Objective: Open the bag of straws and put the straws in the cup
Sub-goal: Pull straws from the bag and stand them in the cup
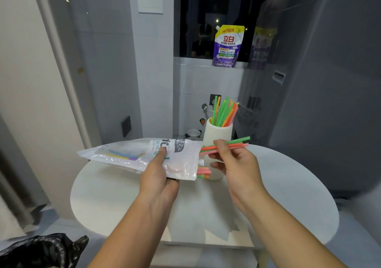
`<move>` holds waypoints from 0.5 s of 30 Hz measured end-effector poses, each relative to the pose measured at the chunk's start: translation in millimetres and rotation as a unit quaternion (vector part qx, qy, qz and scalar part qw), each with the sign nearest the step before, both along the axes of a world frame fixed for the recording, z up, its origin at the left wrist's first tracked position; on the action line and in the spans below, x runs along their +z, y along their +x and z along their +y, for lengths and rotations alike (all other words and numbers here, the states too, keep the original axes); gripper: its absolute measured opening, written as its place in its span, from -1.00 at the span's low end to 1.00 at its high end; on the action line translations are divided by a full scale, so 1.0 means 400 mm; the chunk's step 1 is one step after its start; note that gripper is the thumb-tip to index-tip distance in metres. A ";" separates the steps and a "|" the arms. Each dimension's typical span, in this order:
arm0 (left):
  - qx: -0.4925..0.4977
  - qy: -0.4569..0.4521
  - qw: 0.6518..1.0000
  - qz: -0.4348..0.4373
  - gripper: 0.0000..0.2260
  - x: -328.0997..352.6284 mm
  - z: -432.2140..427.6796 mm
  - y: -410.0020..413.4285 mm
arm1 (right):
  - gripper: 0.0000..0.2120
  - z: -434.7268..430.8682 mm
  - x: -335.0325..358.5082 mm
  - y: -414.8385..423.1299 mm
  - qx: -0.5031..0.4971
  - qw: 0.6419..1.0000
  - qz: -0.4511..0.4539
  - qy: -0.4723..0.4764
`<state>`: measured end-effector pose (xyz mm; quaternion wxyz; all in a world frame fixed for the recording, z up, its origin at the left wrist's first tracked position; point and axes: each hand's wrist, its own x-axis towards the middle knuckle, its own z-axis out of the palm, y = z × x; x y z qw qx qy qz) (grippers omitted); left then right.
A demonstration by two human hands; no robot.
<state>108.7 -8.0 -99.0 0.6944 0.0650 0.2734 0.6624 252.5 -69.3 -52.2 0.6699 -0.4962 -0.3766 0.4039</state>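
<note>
Several ways to spill: pinching straws (pixel 239 140) loosely in right hand (pixel 235 164), clamping bag (pixel 123 154) in left hand (pixel 158 175) with mouth open, bumping the crowded cup (pixel 216 133).

Hands: two, left hand (pixel 158 177) and right hand (pixel 237 164)
Straw bag (pixel 127 154): one
Cup (pixel 216 135): one
Held straws (pixel 242 139): three (green, orange, pink)
Cup straws (pixel 223 113): too bunched to count
Detergent pouch (pixel 226 47): one

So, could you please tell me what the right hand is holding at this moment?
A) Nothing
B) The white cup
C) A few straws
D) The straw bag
C: the right hand pinches a few straws, green, orange and pink, roughly level in front of the white cup, while the left hand holds the straw bag.
</note>
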 end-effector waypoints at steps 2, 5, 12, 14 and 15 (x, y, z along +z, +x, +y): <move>-0.008 0.002 1.000 0.000 -0.60 -0.013 0.015 -0.009 | -0.83 0.000 0.021 0.016 -0.025 0.999 -0.015 0.038; -0.014 -0.007 1.000 -0.009 -0.46 -0.033 0.038 -0.020 | -0.82 0.002 0.058 0.047 -0.046 0.996 -0.027 0.076; 0.002 -0.016 1.000 -0.018 -0.52 -0.046 0.049 -0.019 | -0.76 0.011 0.094 0.082 -0.062 0.993 -0.057 0.088; 0.003 -0.008 1.000 -0.014 -0.56 -0.049 0.054 -0.020 | -0.79 0.014 0.095 0.083 -0.066 0.992 -0.059 0.088; 0.003 -0.003 1.000 -0.016 -0.58 -0.049 0.054 -0.020 | -0.80 0.015 0.093 0.081 -0.068 0.992 -0.057 0.088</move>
